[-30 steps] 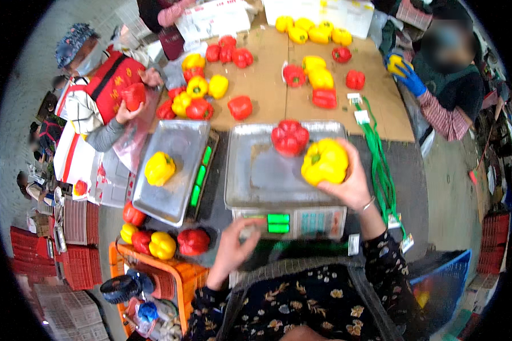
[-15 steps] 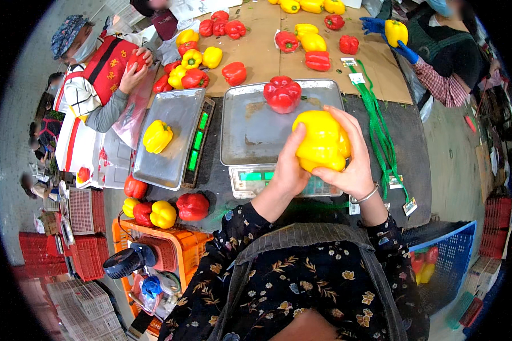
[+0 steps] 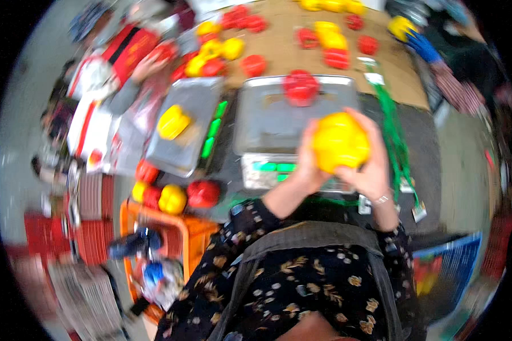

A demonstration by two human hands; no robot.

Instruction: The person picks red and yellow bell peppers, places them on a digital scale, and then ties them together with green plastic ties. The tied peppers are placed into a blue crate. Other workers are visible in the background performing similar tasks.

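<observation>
A yellow bell pepper (image 3: 340,143) is held up between my two hands, over the front right of a weighing scale. From its left side my left hand (image 3: 312,159) presses against it. My right hand (image 3: 371,165) wraps its right side, with a bracelet on that wrist. A red bell pepper (image 3: 300,88) rests at the back of the metal scale pan (image 3: 261,128), just beyond my hands. Below the pan, the scale's green-lit display (image 3: 273,166) shows beside my left wrist. The picture is blurred by motion.
To the left stands a second scale (image 3: 173,153) with a yellow pepper on it. Green ties with tags (image 3: 395,131) lie at right. Several peppers sit on cardboard (image 3: 284,51). Two co-workers hold peppers across the table. An orange crate (image 3: 202,233) stands lower left, a blue one (image 3: 461,267) lower right.
The whole view has shifted and blurred, so the scene sits farther right. My hands still hold the yellow pepper, which appears slightly turned. The right-hand co-worker's pepper is now closer to their gloved hand.
</observation>
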